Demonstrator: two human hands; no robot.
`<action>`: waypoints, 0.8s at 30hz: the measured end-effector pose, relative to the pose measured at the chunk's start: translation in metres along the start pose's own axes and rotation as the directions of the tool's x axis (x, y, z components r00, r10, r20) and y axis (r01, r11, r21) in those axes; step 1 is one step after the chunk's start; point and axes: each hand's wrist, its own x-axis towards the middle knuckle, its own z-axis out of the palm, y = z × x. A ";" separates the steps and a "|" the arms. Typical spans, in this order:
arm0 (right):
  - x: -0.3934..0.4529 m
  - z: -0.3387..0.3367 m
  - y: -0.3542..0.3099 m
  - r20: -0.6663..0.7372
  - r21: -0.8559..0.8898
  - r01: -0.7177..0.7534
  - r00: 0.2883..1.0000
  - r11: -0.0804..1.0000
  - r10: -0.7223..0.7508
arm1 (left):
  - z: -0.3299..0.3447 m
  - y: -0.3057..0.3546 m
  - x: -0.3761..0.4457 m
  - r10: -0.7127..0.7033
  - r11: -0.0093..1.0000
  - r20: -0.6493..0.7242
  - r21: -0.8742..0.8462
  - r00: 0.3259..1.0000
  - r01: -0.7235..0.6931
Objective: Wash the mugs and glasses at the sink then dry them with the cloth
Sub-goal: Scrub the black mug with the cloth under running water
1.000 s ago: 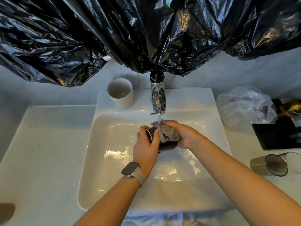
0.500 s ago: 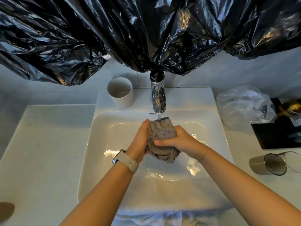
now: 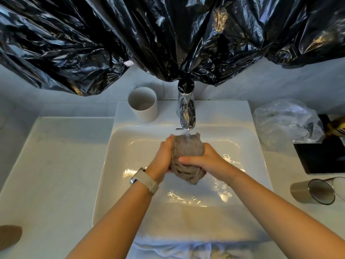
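Grey cloth: bunched under tap stream over sink, for soaking; left hand and right hand fingers grip it.

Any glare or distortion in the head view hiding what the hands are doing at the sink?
Head view: glare patches on the wet sink floor and black plastic sheet; wide-angle bending at the edges; left hand and right hand gripping the grey cloth are sharp; whatever the cloth wraps is hidden.

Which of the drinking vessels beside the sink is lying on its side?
The tinted glass on the counter right of the sink lies on its side; the white cup left of the tap stands upright.
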 end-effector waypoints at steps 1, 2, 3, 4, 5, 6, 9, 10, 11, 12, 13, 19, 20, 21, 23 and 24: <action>-0.003 0.003 0.002 -0.027 -0.135 0.041 0.999 0.990 -0.045 | -0.002 0.001 0.003 -0.097 0.987 0.084 -0.123 0.992 0.107; -0.006 0.004 0.003 -0.030 -0.221 0.057 0.997 0.974 -0.065 | -0.003 0.001 0.004 -0.152 0.961 0.131 -0.212 0.980 0.178; -0.007 0.004 0.002 -0.029 -0.236 0.049 0.998 0.970 -0.057 | -0.002 -0.001 0.006 -0.172 0.949 0.137 -0.243 0.975 0.202; -0.006 0.002 0.001 -0.035 -0.195 0.022 0.999 0.981 -0.029 | 0.001 -0.003 0.007 -0.159 0.953 0.109 -0.242 0.981 0.182; -0.004 0.000 -0.001 -0.041 -0.136 -0.016 0.999 0.991 0.010 | 0.005 -0.007 0.008 -0.130 0.967 0.047 -0.214 0.990 0.137; -0.001 -0.001 -0.005 -0.045 -0.074 -0.054 0.998 0.996 0.051 | 0.009 -0.012 0.008 -0.092 0.979 -0.030 -0.183 0.995 0.085; 0.019 -0.006 -0.021 -0.019 0.043 -0.208 0.978 0.977 0.209 | 0.018 -0.027 0.003 0.160 0.987 -0.315 0.033 0.935 -0.158; 0.025 -0.008 -0.027 0.040 0.075 -0.264 0.964 0.962 0.261 | 0.018 -0.031 -0.001 0.300 0.952 -0.346 0.174 0.889 -0.253; 0.030 -0.008 -0.033 0.118 0.115 -0.306 0.949 0.945 0.293 | 0.016 -0.034 -0.004 0.421 0.898 -0.346 0.291 0.838 -0.331; 0.032 -0.008 -0.036 0.178 0.178 -0.335 0.936 0.925 0.305 | 0.013 -0.036 -0.006 0.511 0.841 -0.328 0.384 0.795 -0.382; 0.032 -0.007 -0.037 0.199 0.252 -0.356 0.929 0.900 0.311 | 0.009 -0.037 -0.005 0.558 0.801 -0.307 0.443 0.771 -0.403; 0.007 0.009 -0.008 -0.051 0.101 -0.025 0.998 0.995 0.031 | -0.003 -0.017 0.003 0.130 0.992 -0.160 0.024 0.979 -0.127; 0.001 0.011 -0.003 -0.051 -0.005 0.028 0.998 1.000 -0.028 | -0.006 -0.014 0.005 -0.012 0.995 -0.052 -0.104 0.999 0.006; -0.005 0.012 -0.001 -0.034 -0.097 0.071 0.997 0.993 -0.075 | -0.008 -0.013 0.005 -0.114 0.973 0.042 -0.199 0.993 0.120; -0.015 0.012 0.004 -0.028 -0.242 0.132 0.989 0.961 -0.143 | -0.009 -0.012 0.004 -0.184 0.932 0.124 -0.295 0.975 0.213; -0.018 0.014 0.006 -0.070 -0.263 0.156 0.981 0.952 -0.180 | -0.006 -0.013 0.004 -0.174 0.929 0.118 -0.310 0.978 0.202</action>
